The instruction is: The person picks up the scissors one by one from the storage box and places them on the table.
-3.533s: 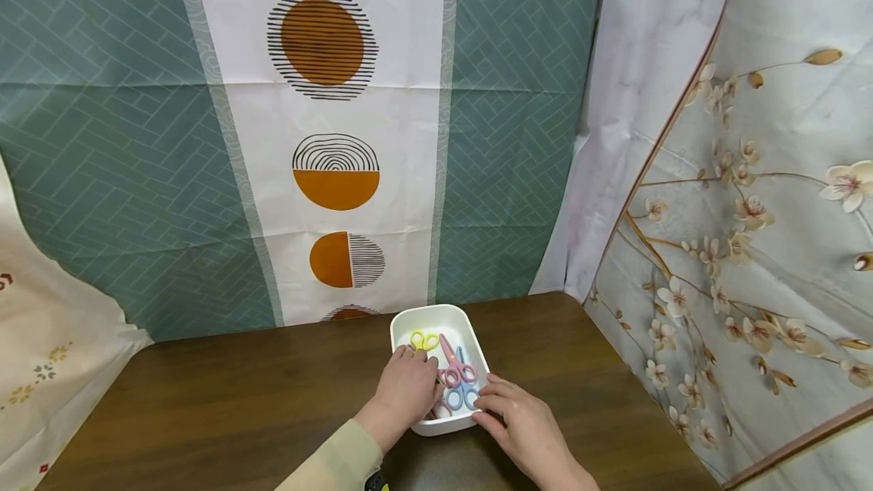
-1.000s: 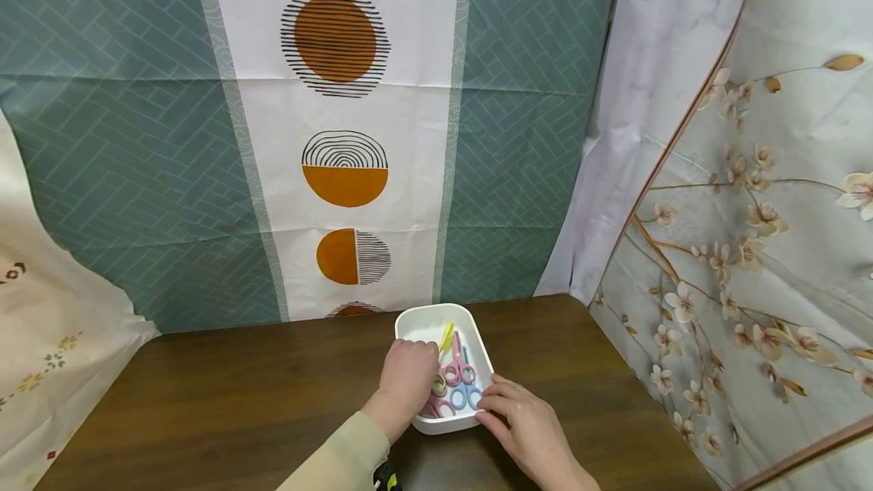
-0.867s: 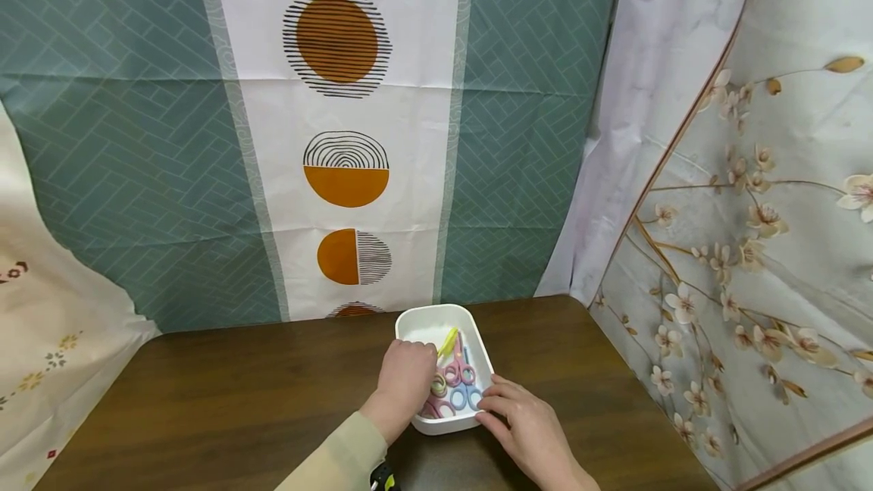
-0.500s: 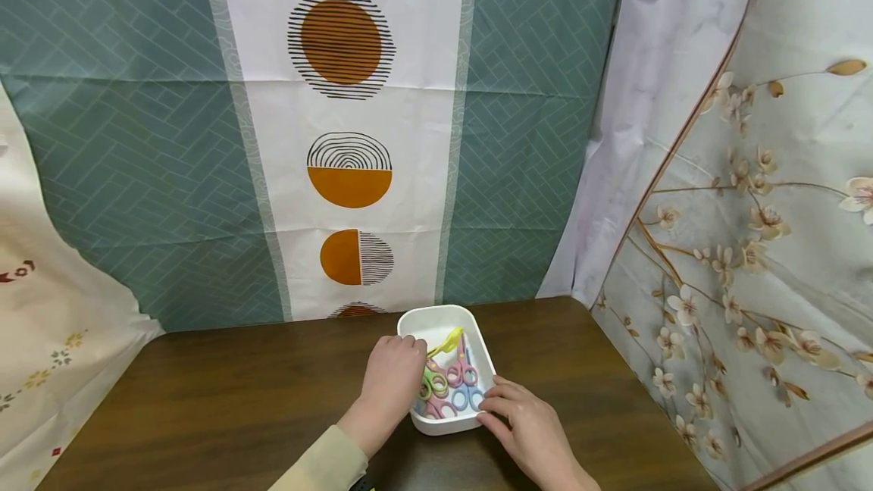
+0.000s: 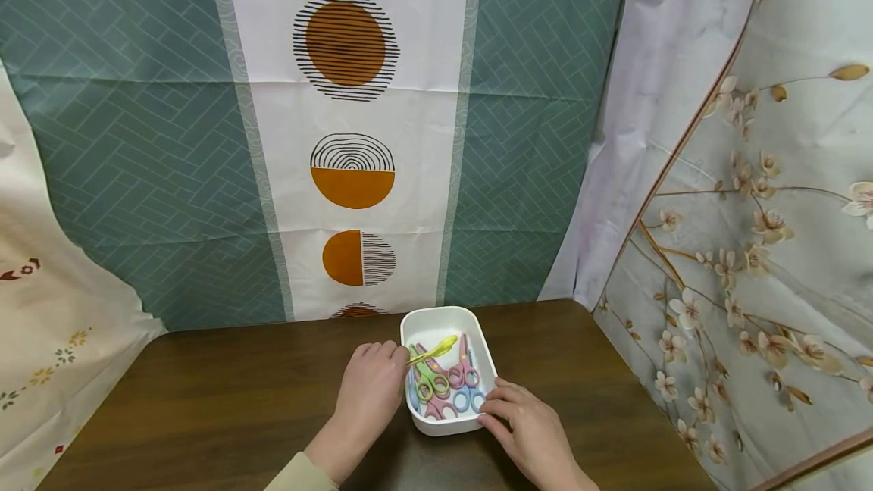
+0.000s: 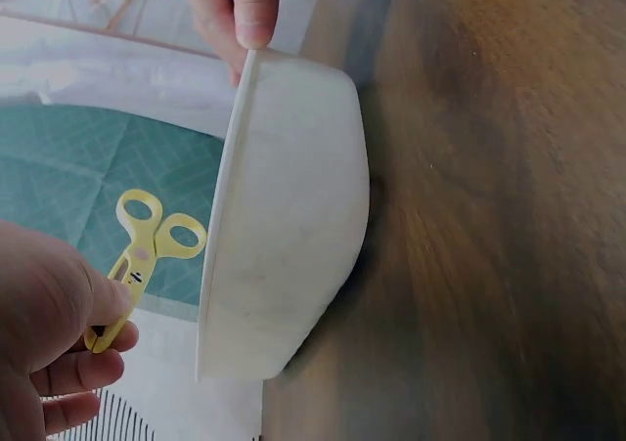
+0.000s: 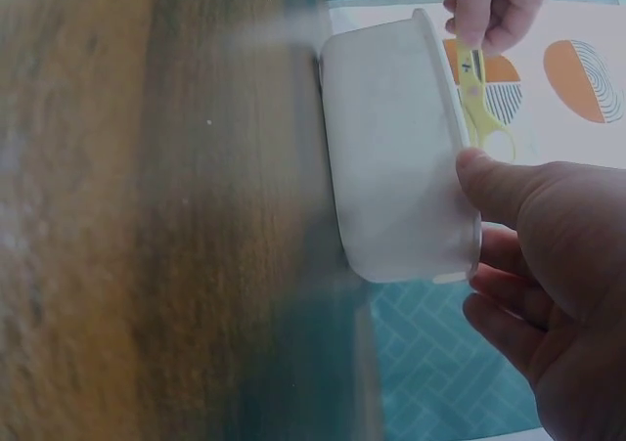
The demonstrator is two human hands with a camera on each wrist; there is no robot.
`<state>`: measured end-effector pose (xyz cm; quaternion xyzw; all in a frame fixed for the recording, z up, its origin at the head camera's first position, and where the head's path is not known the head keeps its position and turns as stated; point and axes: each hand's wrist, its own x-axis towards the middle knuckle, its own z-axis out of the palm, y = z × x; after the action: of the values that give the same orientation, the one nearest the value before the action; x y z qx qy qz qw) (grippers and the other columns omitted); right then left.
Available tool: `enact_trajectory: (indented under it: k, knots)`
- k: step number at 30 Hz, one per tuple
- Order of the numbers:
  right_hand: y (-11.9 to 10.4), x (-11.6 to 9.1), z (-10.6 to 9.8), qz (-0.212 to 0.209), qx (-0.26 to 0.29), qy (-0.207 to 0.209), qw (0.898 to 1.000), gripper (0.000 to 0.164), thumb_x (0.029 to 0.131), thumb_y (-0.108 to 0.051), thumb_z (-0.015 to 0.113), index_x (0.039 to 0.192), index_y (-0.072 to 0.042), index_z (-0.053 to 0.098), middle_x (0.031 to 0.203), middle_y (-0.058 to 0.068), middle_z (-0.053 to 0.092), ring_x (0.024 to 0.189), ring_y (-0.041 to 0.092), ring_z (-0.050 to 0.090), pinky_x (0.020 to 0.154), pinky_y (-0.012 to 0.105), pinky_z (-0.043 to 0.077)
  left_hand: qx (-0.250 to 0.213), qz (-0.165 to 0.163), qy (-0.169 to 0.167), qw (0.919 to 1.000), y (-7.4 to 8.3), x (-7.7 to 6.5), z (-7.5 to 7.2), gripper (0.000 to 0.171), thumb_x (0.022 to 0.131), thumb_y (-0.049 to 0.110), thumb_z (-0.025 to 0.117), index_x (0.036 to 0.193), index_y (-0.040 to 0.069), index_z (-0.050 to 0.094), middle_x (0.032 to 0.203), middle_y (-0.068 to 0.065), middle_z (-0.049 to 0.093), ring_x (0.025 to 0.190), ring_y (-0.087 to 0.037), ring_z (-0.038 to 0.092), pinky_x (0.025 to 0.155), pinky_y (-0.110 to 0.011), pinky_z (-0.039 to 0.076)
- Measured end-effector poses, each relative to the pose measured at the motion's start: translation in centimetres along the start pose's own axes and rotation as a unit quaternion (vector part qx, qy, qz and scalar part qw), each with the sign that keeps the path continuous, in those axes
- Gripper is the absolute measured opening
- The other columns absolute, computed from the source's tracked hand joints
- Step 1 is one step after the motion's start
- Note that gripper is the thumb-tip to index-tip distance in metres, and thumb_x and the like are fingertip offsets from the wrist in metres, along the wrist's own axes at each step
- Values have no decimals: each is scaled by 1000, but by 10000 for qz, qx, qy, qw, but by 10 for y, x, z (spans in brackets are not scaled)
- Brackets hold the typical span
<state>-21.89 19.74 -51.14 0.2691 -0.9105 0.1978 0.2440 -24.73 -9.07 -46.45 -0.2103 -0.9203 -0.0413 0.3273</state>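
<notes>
My left hand (image 5: 371, 389) pinches a pair of yellow scissors (image 5: 435, 350) by the blade end, over the left rim of a white plastic bin (image 5: 436, 429). In the left wrist view the handle loops of the yellow scissors (image 6: 142, 255) point away from the hand, beside the rim. My right hand (image 5: 524, 421) grips the bin's front right corner, its thumb on the rim in the right wrist view. Inside the bin lie green scissors (image 5: 431, 385), pink scissors (image 5: 464, 370), blue scissors (image 5: 467, 398) and more pairs, partly overlapping.
The bin stands on a dark brown wooden table (image 5: 259, 392), close to its back edge. Behind it hangs a green and white patterned cloth (image 5: 518, 173). Floral sheets drape the right side (image 5: 736, 248) and the left side.
My left hand has come up out of the bin and moved left with the yellow scissors, baring the green pair. The right hand keeps its hold on the bin. The head view has shifted slightly.
</notes>
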Motion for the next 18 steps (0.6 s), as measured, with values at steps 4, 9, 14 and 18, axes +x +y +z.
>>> enact_trajectory:
  k: [4,9,14,18]
  knots:
    - [-1,1,0,-17,-46,6,10000,10,90,-31,93,93,-28,84,108,-15,75,129,20,71,95,45,63,-109,-119,32,9999,-6,-8,-6,23,84,8,95,92,10,73,82,-2,65,82,-23,67,87,-45,58]
    - [-1,1,0,-33,-44,42,10000,10,89,-30,93,92,-28,84,107,-15,75,128,20,71,95,45,63,-246,-321,24,9992,-14,-21,-15,22,85,6,94,94,9,74,84,-1,65,83,-22,67,90,-47,58]
    - [-2,1,0,-102,-39,144,9998,11,89,-30,94,91,-28,84,106,-15,75,128,20,71,95,44,63,-245,-480,65,9985,-24,-34,-20,23,85,6,94,96,9,74,86,-1,67,86,-22,68,91,-49,58]
    - [-2,2,0,-141,-27,201,9997,11,88,-29,95,91,-28,84,106,-15,75,127,21,72,94,44,63,-196,-475,195,9985,-33,-45,-21,26,83,5,96,96,9,74,86,0,66,85,-21,68,90,-48,58]
